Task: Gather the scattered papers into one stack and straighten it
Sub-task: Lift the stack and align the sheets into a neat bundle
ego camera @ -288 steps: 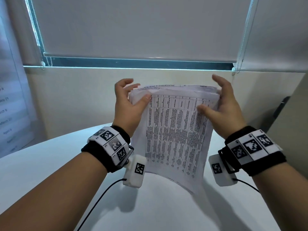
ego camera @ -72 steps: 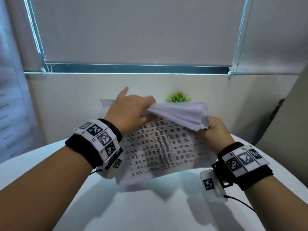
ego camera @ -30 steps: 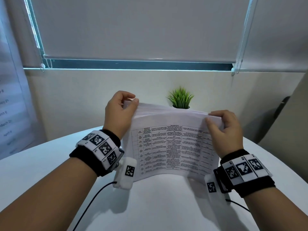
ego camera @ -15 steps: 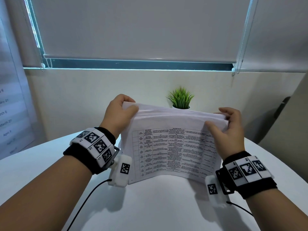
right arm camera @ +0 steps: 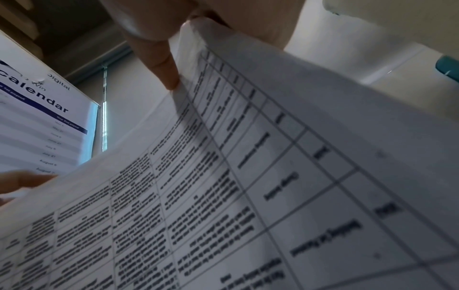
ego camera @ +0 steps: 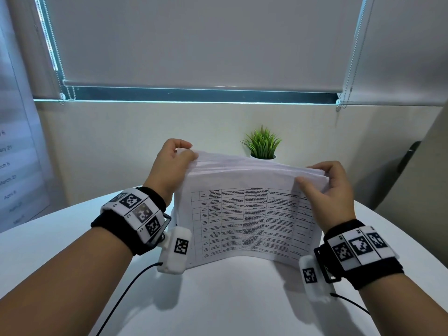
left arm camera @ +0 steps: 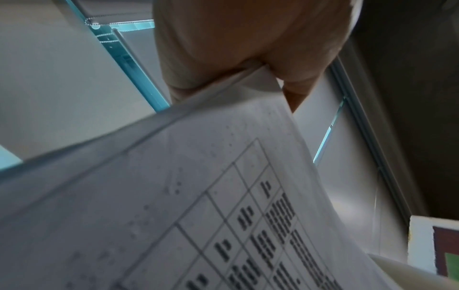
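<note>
Two hands, left hand [ego camera: 169, 166] and right hand [ego camera: 332, 190], each pinch one paper stack [ego camera: 247, 214] on-edge on one table [ego camera: 230, 299]

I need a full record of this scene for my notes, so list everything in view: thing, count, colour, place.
paper stack: one, white with black printed tables, held upright, bottom edge on the table
table: one, white, under the stack
potted plant: one, green, behind the stack by the wall
roller blind: one, grey-white, lowered over the window
calendar poster: one, white and blue, on the wall to the left
wrist bands: two, black with white coded tags
left hand: grips the stack's top left corner
right hand: grips the stack's top right corner
</note>
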`<action>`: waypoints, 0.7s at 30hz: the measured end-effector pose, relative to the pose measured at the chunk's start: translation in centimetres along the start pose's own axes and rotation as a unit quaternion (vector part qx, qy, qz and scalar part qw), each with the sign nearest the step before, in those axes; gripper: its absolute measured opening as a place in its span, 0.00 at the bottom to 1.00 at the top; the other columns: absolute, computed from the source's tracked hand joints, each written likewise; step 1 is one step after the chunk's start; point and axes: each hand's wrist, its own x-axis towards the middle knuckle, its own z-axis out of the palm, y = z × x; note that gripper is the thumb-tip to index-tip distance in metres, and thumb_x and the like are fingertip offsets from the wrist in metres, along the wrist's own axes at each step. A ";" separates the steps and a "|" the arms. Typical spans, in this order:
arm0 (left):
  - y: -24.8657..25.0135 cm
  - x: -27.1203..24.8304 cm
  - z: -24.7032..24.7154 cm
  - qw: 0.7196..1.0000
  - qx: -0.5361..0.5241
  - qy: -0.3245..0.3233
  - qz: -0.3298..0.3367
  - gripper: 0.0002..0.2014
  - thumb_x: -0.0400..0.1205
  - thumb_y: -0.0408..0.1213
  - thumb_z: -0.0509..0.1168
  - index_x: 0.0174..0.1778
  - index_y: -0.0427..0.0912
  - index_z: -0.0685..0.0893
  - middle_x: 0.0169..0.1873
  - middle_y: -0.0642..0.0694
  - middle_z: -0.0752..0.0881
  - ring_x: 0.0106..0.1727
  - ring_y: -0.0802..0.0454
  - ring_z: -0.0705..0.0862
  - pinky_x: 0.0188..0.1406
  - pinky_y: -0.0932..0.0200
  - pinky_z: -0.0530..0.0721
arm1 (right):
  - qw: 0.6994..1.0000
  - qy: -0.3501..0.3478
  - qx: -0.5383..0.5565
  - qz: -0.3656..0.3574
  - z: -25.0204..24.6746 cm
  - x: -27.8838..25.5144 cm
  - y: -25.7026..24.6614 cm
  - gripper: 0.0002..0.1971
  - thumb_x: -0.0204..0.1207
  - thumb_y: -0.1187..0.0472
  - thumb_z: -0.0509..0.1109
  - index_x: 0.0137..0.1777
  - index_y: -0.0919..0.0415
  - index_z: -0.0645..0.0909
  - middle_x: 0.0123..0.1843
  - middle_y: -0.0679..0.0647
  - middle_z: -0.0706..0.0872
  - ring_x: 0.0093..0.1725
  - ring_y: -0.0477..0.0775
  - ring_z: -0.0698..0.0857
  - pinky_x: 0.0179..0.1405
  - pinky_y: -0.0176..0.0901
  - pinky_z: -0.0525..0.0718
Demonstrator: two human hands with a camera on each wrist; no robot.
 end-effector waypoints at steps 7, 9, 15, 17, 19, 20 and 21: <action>-1.0 0.2 -0.1 0.996 -0.077 0.030 -0.025 0.13 0.84 0.33 0.62 0.32 0.45 0.77 0.31 0.49 0.80 0.30 0.53 0.77 0.28 0.63 0.76 | 0.998 0.014 -0.051 -0.035 0.0 -0.2 0.5 0.11 0.74 0.62 0.74 0.48 0.46 0.77 0.52 0.49 0.81 0.53 0.49 0.80 0.60 0.53 0.81; -1.3 -0.4 -0.4 0.991 -0.116 0.036 -0.054 0.14 0.85 0.34 0.59 0.32 0.44 0.74 0.27 0.50 0.77 0.27 0.53 0.75 0.23 0.65 0.72 | 0.999 0.013 -0.041 -0.023 0.1 -0.2 0.5 0.13 0.74 0.62 0.75 0.45 0.43 0.74 0.49 0.46 0.81 0.51 0.50 0.80 0.57 0.53 0.82; -3.7 -3.1 -1.5 0.989 -0.112 -0.092 0.028 0.54 0.53 0.83 0.65 0.71 0.54 0.71 0.54 0.53 0.87 0.50 0.56 0.89 0.41 0.62 0.88 | 0.999 0.035 -0.033 0.009 0.3 0.2 0.2 0.15 0.74 0.62 0.75 0.53 0.51 0.73 0.47 0.36 0.77 0.47 0.34 0.77 0.52 0.40 0.76; -4.7 -3.5 -1.6 0.990 -0.051 -0.118 0.065 0.61 0.46 0.77 0.75 0.76 0.61 0.63 0.61 0.58 0.83 0.56 0.62 0.88 0.49 0.63 0.88 | 0.998 0.039 -0.018 0.038 0.2 0.3 0.1 0.20 0.73 0.63 0.75 0.60 0.49 0.71 0.48 0.37 0.76 0.47 0.33 0.77 0.51 0.38 0.78; -5.5 -3.5 -1.9 0.991 -0.010 -0.123 0.050 0.56 0.50 0.63 0.83 0.74 0.61 0.66 0.61 0.58 0.84 0.57 0.63 0.87 0.51 0.63 0.87 | 0.996 0.024 0.017 0.086 -0.1 0.3 0.4 0.26 0.72 0.61 0.77 0.66 0.48 0.70 0.50 0.39 0.76 0.48 0.36 0.79 0.50 0.35 0.80; -5.8 -3.6 -2.1 0.991 0.005 -0.128 0.034 0.50 0.54 0.55 0.84 0.73 0.57 0.69 0.60 0.55 0.87 0.58 0.60 0.88 0.52 0.60 0.87 | 0.992 0.009 0.041 0.119 -0.3 0.2 0.5 0.28 0.70 0.60 0.79 0.67 0.50 0.71 0.52 0.41 0.78 0.49 0.40 0.81 0.51 0.37 0.81; -6.2 -3.7 -2.3 0.990 0.028 -0.136 0.018 0.42 0.61 0.49 0.84 0.71 0.53 0.74 0.58 0.53 0.89 0.58 0.56 0.89 0.55 0.56 0.88 | 0.986 -0.012 0.064 0.151 -0.5 0.1 0.9 0.29 0.67 0.59 0.81 0.66 0.52 0.73 0.54 0.45 0.82 0.51 0.47 0.84 0.52 0.43 0.84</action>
